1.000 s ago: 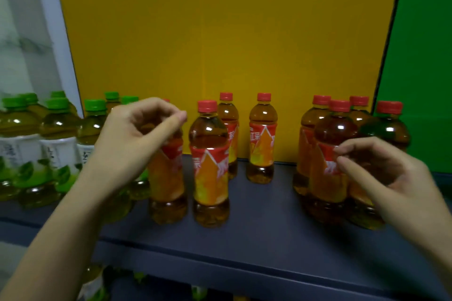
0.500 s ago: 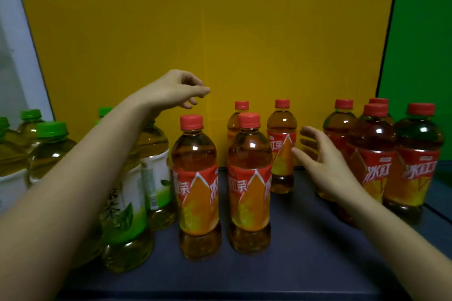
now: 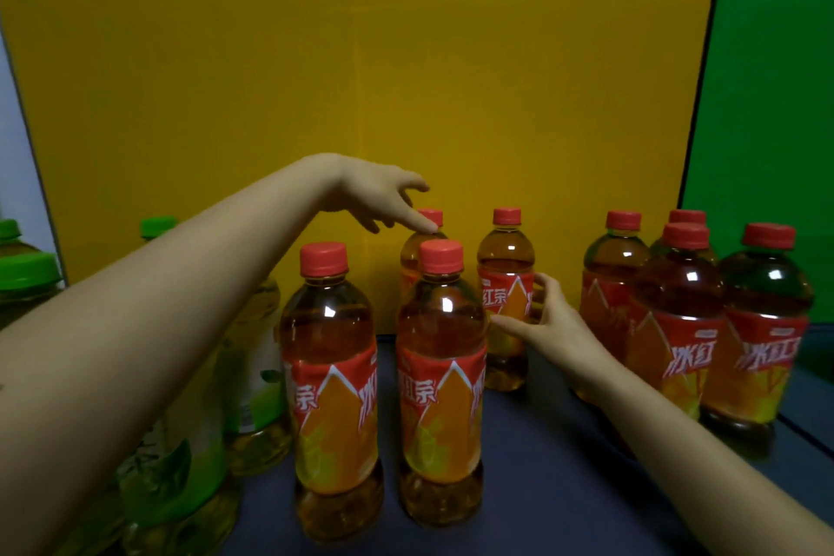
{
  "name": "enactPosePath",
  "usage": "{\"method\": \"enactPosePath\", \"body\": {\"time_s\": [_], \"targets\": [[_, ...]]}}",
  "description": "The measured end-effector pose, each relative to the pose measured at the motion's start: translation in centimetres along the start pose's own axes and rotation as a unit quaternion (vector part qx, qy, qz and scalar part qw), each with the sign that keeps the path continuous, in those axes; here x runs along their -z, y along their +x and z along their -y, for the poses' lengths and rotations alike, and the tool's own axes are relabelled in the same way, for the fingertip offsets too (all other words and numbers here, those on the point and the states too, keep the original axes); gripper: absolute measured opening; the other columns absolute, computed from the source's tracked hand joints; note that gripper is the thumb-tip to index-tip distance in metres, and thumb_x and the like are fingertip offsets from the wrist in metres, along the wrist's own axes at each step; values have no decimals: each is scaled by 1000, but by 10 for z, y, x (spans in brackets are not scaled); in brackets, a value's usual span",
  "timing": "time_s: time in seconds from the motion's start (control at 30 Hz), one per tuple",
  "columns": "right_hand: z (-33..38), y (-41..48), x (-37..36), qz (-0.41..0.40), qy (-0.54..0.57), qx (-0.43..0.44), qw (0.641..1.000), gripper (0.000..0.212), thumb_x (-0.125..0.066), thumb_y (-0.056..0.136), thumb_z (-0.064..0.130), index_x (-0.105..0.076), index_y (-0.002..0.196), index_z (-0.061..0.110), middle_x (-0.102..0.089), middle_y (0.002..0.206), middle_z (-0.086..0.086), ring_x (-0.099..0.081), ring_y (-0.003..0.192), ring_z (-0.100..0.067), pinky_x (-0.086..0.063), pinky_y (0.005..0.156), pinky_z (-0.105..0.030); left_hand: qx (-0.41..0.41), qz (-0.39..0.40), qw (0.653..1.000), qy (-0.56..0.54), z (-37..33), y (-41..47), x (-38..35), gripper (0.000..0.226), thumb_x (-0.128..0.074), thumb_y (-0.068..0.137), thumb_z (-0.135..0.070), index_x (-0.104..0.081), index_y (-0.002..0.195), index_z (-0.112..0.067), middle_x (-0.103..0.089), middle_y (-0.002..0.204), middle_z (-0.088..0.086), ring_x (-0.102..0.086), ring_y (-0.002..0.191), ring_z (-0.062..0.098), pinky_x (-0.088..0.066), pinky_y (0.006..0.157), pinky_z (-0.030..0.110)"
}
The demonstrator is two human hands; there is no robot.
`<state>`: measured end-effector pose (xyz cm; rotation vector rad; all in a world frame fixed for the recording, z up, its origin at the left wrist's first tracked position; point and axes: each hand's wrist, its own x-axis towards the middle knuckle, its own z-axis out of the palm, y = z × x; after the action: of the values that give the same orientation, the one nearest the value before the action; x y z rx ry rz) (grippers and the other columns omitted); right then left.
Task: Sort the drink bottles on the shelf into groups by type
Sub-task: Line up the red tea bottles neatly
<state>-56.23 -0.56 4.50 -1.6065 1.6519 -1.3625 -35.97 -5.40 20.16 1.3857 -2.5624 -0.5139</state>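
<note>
Both hands are advancing: my left hand (image 3: 379, 194), fingers spread, is touching a rear red-capped bottle (image 3: 419, 248); my right hand (image 3: 548, 325) is opening around another bottle (image 3: 505, 284). Full, slick; I'm favouring the waist.

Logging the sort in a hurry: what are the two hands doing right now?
Left hand: open, fingertips at a back red-capped bottle, holding nothing.
Right hand: open, curled beside another red-capped bottle, grip not closed.

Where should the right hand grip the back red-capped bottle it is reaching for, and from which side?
Grip the bottle round its labelled waist, from the right. It stands upright with free shelf there, and the right hand already opens beside it.
</note>
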Motion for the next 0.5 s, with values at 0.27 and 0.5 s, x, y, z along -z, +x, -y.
{"method": "enactPosePath", "body": {"time_s": [0.27, 0.5], "targets": [[-20, 1, -10, 1, -15, -7, 1000, 80, -75, 73, 24, -24, 134, 15, -47, 135, -8, -50, 120, -24, -45, 100, -43, -44, -14, 999, -1, 7, 27, -13, 39, -61, 86, -17, -43, 120, -12, -51, 121, 17, -57, 92, 24, -54, 61, 17], [-26, -1, 1, 35, 7, -9, 999, 74, -72, 77, 18, -26, 135, 16, -50, 133, -7, -51, 117, -20, -44, 101, -39, -89, 27, 996, 3, -6, 23, -9, 28, -63, 83, -15, -49, 107, -12, -55, 109, 11, -63, 92, 29, -58, 74, 34]]}}
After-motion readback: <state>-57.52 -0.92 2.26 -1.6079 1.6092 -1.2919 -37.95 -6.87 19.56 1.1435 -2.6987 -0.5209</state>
